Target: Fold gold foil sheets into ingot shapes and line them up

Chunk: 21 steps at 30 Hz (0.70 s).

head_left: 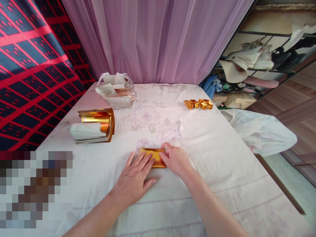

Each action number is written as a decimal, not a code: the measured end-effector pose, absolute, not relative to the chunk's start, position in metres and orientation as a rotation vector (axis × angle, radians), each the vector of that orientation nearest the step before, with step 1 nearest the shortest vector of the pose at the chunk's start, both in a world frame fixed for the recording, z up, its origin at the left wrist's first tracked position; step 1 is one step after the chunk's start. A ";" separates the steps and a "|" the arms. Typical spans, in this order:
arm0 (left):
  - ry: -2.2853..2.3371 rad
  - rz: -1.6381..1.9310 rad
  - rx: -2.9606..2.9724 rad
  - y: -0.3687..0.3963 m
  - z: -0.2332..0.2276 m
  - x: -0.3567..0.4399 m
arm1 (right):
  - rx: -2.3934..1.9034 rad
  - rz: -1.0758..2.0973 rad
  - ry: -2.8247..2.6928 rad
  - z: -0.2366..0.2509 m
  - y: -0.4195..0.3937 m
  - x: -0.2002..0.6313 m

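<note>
A small rectangle of folded gold foil paper [158,154] lies flat on the floral cloth, between my two hands. My left hand [135,179] rests on its left part, palm down, with the fingers stretched out and spread. At its right end my right hand [176,159] pinches the upper right corner between thumb and curled fingers. Further off to the right sit several folded gold foil pieces [198,104] in a row. On the left stands a curled stack of gold foil sheets [111,126], with white paper backs showing.
A clear plastic bag [117,92] with papers inside stands at the back left. Behind the table hangs a purple curtain [153,39]. A white plastic bag [266,131] hangs off the right edge, near a shelf [261,70] with shoes and a hat.
</note>
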<state>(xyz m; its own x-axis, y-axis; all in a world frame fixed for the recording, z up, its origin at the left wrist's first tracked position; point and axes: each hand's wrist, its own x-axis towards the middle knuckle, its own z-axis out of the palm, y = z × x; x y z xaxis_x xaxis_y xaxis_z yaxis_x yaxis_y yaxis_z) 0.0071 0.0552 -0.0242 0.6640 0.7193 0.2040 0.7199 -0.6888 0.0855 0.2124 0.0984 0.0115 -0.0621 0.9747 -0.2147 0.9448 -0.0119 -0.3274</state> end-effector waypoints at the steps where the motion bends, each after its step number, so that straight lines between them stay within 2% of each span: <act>1: -1.240 -0.350 -2.865 0.055 -0.024 0.007 | -2.096 0.605 -2.152 0.011 0.098 0.212; 11: -1.232 -0.385 -2.879 0.055 -0.022 0.008 | -2.032 0.696 -2.079 0.008 0.098 0.215; 21: -1.215 -0.447 -2.859 0.055 -0.021 0.009 | -1.706 0.687 -1.962 -0.006 0.097 0.225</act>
